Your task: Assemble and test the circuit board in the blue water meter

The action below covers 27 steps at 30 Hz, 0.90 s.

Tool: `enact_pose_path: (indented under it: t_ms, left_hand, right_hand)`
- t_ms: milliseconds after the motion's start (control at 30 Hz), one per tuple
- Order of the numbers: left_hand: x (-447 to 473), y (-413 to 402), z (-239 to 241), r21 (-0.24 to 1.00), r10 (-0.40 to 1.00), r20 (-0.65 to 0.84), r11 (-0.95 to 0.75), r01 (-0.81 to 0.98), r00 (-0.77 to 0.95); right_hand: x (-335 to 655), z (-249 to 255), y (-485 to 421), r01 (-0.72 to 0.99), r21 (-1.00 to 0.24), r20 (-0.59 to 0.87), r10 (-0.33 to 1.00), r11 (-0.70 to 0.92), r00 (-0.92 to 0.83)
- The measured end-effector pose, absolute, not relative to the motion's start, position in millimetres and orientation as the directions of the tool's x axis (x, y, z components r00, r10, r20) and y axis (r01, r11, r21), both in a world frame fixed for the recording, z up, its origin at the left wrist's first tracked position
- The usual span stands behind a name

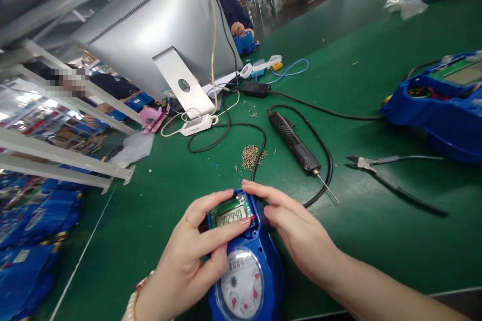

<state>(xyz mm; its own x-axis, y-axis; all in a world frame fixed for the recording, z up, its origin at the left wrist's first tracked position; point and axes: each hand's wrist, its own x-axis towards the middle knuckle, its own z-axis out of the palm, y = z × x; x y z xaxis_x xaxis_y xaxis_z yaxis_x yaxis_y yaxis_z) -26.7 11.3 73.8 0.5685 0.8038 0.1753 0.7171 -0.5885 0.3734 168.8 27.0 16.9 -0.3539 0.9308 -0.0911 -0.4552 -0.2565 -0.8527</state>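
Note:
A blue water meter (276, 261) lies in front of me with its round dial (241, 286) facing up. In its upper compartment sits a green circuit board (217, 209) with a display reading 102940. My left hand (192, 246) grips the board, one finger at its top edge and another across its lower right corner by a red wire. The thumb is bent below it. My right hand (297, 225) steadies the meter housing from the right, with fingertips at the top right corner. Beyond the meter are a pile of small brass screws (250, 156) and a black electric screwdriver (293, 143).
Cutting pliers (376, 165) and another opened blue meter (433, 110) lie to the right. Black cable loops across the green table. A monitor (161, 25) stands at the back left, beside a white frame (75, 155). People handle blue meters in the background.

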Motion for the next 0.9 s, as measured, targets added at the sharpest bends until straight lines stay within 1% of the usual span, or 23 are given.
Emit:
enact_pose_path:
  t_ms: [100, 233, 367, 433, 500, 600, 733, 900]
  left_hand:
    - [-26, 10, 75, 0.356, 0.800, 0.175, -0.595, 0.720, 0.574]
    - [-25, 9, 77, 0.337, 0.791, 0.154, -0.606, 0.721, 0.593]
    - [-25, 9, 78, 0.337, 0.791, 0.143, -0.605, 0.722, 0.595]
    - [-26, 9, 77, 0.353, 0.796, 0.145, -0.596, 0.721, 0.588]
    - [-28, 8, 76, 0.376, 0.802, 0.153, -0.587, 0.717, 0.577]
    - [-30, 8, 74, 0.403, 0.810, 0.167, -0.576, 0.711, 0.562]
    - [-30, 7, 72, 0.420, 0.814, 0.183, -0.571, 0.705, 0.551]
    - [-30, 6, 72, 0.424, 0.818, 0.192, -0.568, 0.706, 0.543]
  right_hand:
    - [170, 22, 26, -0.403, -0.877, -0.113, 0.928, -0.260, -0.354]
    - [171, 25, 24, -0.339, -0.918, -0.079, 0.932, -0.207, -0.354]
    - [171, 23, 20, -0.360, -0.907, -0.082, 0.931, -0.218, -0.357]
    - [172, 23, 19, -0.291, -0.943, -0.061, 0.946, -0.159, -0.318]
    - [175, 24, 17, -0.136, -0.990, -0.005, 0.962, -0.044, -0.272]
    - [178, 27, 16, 0.038, -0.995, 0.086, 0.971, 0.097, -0.221]
    - [179, 32, 17, 0.115, -0.972, 0.186, 0.968, 0.206, -0.169]
    - [178, 38, 21, 0.167, -0.958, 0.211, 0.969, 0.231, -0.129]
